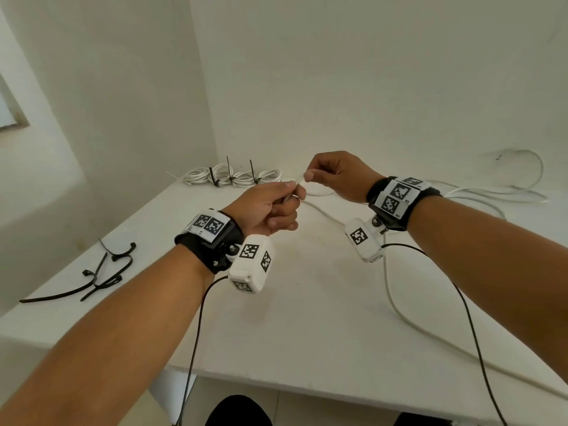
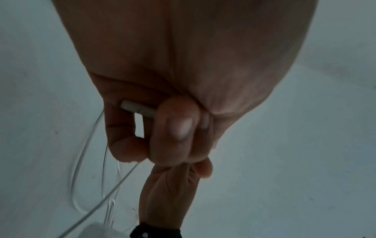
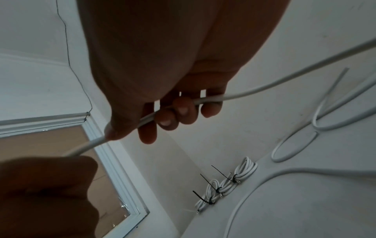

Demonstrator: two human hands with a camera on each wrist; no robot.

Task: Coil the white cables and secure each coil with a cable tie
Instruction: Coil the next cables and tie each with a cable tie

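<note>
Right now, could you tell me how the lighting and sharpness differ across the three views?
Head view: evenly lit and sharp, edges bowed by the wide lens. Left wrist view: dim, soft, left hand in shade. Right wrist view: right hand a dark backlit shape, cable and coils clear.

Soft even daylight, dim blurry wrist views

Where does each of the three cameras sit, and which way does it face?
Head: on the head, looking down at the table; both forearms, left hand, right hand.
Left wrist: under the left wrist, along the palm; fingers curled round the cable.
Right wrist: under the right wrist, along the palm; fingers on the cable.
Shared: head and right wrist both show the tied coils.
</note>
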